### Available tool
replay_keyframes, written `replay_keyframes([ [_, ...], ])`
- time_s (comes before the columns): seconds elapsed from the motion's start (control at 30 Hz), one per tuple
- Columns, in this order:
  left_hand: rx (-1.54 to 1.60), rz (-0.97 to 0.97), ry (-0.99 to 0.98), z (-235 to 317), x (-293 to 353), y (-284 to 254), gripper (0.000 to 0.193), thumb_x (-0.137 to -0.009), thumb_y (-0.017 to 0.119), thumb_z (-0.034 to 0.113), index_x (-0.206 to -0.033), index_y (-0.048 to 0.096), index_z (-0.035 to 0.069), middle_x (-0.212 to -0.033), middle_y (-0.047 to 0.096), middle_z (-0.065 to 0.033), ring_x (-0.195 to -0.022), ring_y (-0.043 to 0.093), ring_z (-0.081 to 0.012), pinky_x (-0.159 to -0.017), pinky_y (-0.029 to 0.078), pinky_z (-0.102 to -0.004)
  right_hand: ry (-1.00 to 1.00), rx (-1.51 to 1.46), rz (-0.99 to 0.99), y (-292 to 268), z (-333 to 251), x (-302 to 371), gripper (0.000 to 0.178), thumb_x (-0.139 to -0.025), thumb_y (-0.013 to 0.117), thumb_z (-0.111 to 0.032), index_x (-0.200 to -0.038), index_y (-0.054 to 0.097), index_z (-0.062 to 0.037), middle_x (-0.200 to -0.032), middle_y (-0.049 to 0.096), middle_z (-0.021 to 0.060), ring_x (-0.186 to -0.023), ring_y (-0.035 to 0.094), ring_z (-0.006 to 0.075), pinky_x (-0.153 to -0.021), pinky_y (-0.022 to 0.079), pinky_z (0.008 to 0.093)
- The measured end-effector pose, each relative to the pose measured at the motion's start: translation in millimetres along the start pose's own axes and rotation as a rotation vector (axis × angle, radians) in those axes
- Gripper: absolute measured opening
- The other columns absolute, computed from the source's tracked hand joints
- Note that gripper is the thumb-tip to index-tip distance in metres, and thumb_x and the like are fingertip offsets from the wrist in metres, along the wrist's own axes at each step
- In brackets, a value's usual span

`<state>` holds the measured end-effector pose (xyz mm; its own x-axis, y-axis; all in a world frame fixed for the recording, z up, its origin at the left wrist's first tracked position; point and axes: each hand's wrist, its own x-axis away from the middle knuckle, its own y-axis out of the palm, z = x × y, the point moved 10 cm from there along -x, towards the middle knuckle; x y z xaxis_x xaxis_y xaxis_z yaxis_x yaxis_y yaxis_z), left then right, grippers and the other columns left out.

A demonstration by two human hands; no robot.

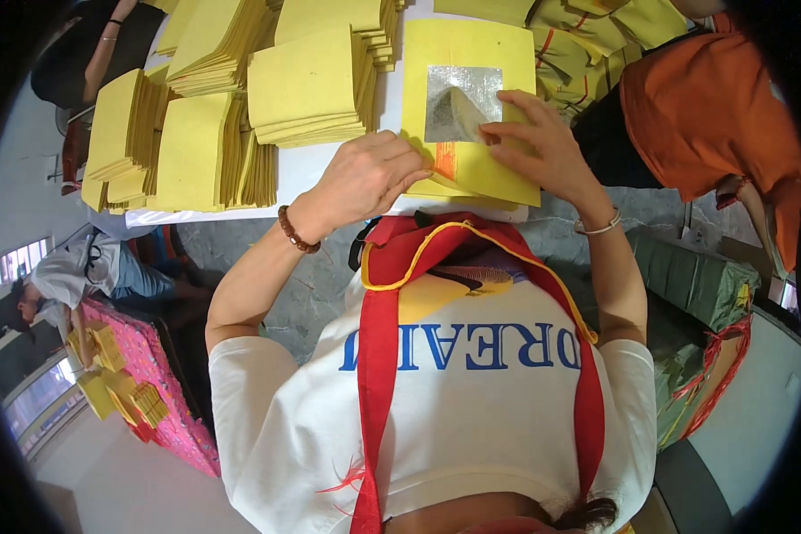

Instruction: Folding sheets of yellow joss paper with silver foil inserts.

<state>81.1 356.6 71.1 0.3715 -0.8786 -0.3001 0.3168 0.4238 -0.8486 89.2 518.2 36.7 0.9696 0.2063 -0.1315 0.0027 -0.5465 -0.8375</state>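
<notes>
A stack of yellow paper sheets [513, 53] lies before me at the table's near edge. The top sheet bears a shiny silver square [438, 82] with an orange-red streak [445, 162] below it. My left hand [365, 173], a beaded bracelet on its wrist, is closed in a pinch at the near left corner of the top yellow sheet, whose near edge is slightly raised. My right hand [547, 151], with a pale bangle, rests with fingers spread over the right side of the silver square. Its fingertips touch the sheet near that side.
Thick stacks of yellow paper [307, 84] fill the table to the left. Yellow bundles with red ties [587, 53] lie at far right. A person in orange [712, 116] stands close on the right. Behind left, another person works at a pink-covered table [142, 356]. Green wrapped bales [694, 285] stand right.
</notes>
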Motion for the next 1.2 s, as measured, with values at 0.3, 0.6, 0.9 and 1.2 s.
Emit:
replay_keyframes([
  [0.3,0.044,-0.088,0.011,3.8,-11.9,-0.4,0.016,-0.085,0.058,0.016,-0.080,0.059,0.000,-0.077,0.056,-0.0119,-0.072,0.054,-0.0312,-0.063,0.045,-0.0388,0.113,0.027,-0.053,4.0,3.0,1.4,0.036,-0.073,0.067,-0.046,-0.100,0.065,-0.0219,-0.138,0.038,0.0026,-0.130,0.033,0.0254,-0.097,0.029,0.0565],
  [0.6,0.073,-0.104,0.013,-2.3,-12.3,3.8,0.012,-0.081,0.058,0.013,-0.079,0.059,0.000,-0.074,0.057,-0.0115,-0.070,0.056,-0.0289,-0.061,0.046,-0.0378,0.118,0.004,-0.024,11.5,3.9,5.8,0.040,-0.073,0.067,-0.047,-0.104,0.060,-0.0217,-0.142,0.034,0.0046,-0.134,0.028,0.0270,-0.095,0.028,0.0607],
  [0.9,0.332,-0.140,-0.221,-28.5,-12.9,8.8,0.014,-0.079,0.060,0.013,-0.079,0.061,0.000,-0.075,0.061,-0.0108,-0.069,0.057,-0.0244,-0.063,0.045,-0.0323,0.033,-0.244,-0.026,11.7,14.4,5.6,0.025,-0.083,0.061,-0.030,-0.102,0.066,-0.0140,-0.140,0.038,0.0075,-0.135,0.026,0.0286,-0.108,0.024,0.0383],
  [1.2,0.525,-0.185,-0.276,-41.4,-13.1,16.7,0.013,-0.079,0.058,0.014,-0.080,0.061,0.001,-0.068,0.057,-0.0101,-0.061,0.054,-0.0220,-0.057,0.043,-0.0319,0.117,-0.435,-0.085,7.8,15.8,3.9,0.025,-0.090,0.053,-0.026,-0.102,0.067,-0.0091,-0.141,0.038,0.0098,-0.135,0.025,0.0281,-0.110,0.019,0.0377],
])
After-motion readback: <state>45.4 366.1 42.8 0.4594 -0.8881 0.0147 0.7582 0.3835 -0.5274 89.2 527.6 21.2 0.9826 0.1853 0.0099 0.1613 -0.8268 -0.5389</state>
